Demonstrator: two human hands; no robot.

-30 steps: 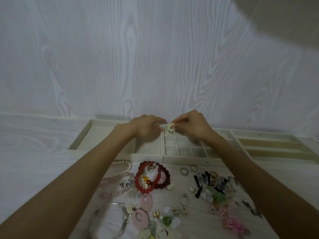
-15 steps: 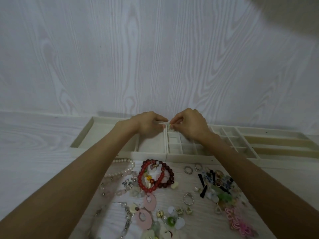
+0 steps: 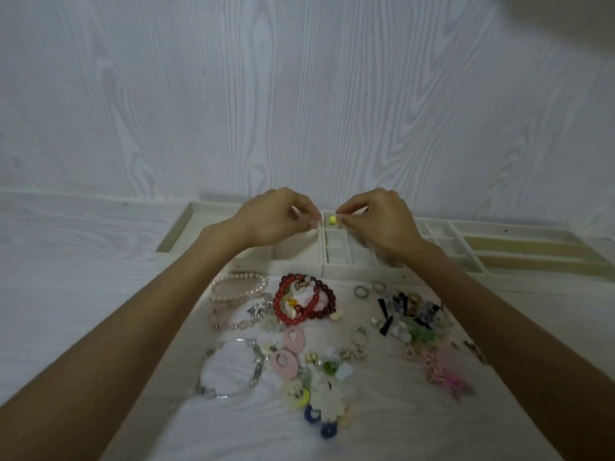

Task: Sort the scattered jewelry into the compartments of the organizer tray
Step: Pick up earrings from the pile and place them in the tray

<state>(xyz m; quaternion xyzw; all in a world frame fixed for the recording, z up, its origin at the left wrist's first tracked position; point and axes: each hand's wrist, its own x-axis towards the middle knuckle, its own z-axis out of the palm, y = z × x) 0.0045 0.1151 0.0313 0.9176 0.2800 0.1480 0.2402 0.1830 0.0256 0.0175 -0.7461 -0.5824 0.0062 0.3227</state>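
Note:
A cream organizer tray (image 3: 362,271) with many small compartments lies along the far edge of the table. Both hands hover over its back left part. My right hand (image 3: 382,224) pinches a small yellow-and-white earring (image 3: 332,219) above the top-left small compartment. My left hand (image 3: 276,221) has its fingertips pinched together just left of the earring; I cannot tell whether it touches it. Scattered jewelry lies in front of the tray: red bead bracelets (image 3: 304,302), a pearl bracelet (image 3: 238,287), a silver chain bracelet (image 3: 229,367), pink oval earrings (image 3: 288,352) and two rings (image 3: 366,289).
A second tray section with long compartments (image 3: 519,251) sits at the far right. A pile of small earrings and black clips (image 3: 409,314) and a pink tassel piece (image 3: 444,372) lie right of centre. A white wood-grain wall stands directly behind the trays.
Both hands have stayed together over the tray's back left. The small earring now shows its yellow centre between the fingertips; the camera view has tilted slightly.

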